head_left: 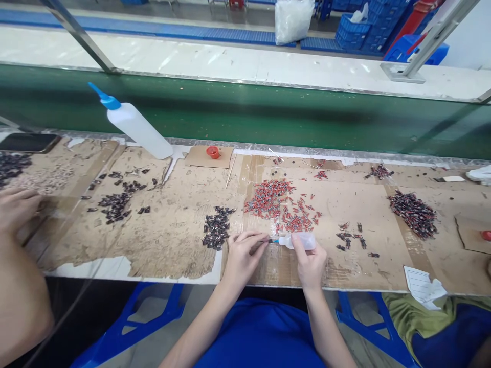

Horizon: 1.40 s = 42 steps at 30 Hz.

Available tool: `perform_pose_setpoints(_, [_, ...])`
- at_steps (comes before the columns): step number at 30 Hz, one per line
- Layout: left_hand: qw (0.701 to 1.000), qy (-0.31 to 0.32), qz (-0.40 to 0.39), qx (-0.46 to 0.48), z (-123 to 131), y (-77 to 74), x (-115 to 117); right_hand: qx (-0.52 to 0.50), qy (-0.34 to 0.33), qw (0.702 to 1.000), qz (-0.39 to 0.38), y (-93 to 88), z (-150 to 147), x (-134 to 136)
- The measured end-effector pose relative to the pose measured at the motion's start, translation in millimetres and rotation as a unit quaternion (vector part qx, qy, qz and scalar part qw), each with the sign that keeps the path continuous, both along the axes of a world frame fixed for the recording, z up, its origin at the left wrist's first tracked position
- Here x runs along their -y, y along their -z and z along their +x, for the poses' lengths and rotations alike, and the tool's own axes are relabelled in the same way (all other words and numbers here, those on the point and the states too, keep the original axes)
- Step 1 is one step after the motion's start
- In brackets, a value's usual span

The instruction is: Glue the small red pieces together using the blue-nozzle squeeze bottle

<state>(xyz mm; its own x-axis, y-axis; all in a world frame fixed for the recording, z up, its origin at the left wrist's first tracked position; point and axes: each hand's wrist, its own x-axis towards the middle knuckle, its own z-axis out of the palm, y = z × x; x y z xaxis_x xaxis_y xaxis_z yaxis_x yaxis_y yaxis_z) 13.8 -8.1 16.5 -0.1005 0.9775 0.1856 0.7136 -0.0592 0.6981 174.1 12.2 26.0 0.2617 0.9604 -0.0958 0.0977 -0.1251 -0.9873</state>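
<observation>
My right hand [310, 263] is wrapped round a small clear squeeze bottle [301, 240] whose blue nozzle points left. My left hand [242, 255] pinches a tiny part at the nozzle's tip; the part is too small to name. Both hands hover over the brown cardboard-covered bench [176, 240] near its front edge. Just beyond them lies a spread of small red parts [282, 204]. A pile of dark parts [217, 227] sits left of my left hand.
A large white bottle with a blue nozzle [132, 125] lies tilted at the back left, a red cap [213, 152] beside it. More dark parts [115, 202] lie left and a heap [413, 213] lies right. Another person's hand [17, 207] rests at far left. A green conveyor [268, 110] runs behind.
</observation>
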Motion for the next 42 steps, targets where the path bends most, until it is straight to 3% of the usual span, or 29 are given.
perform_pose_setpoints(27, [0.998, -0.021, -0.059, 0.029, 2.4, -6.0, -3.0, 0.009, 0.062, 0.998, 0.001, -1.6, -3.6, -1.5])
perform_pose_setpoints(34, [0.998, -0.016, -0.058, 0.029, 1.2, -5.3, -2.9, 0.022, 0.021, 1.0, 0.0, -3.5, -3.3, -0.9])
perform_pose_setpoints(42, [0.997, -0.018, -0.07, 0.031, 2.5, -7.8, -4.1, 0.025, 0.046, 0.999, -0.001, -5.2, -6.5, -1.3])
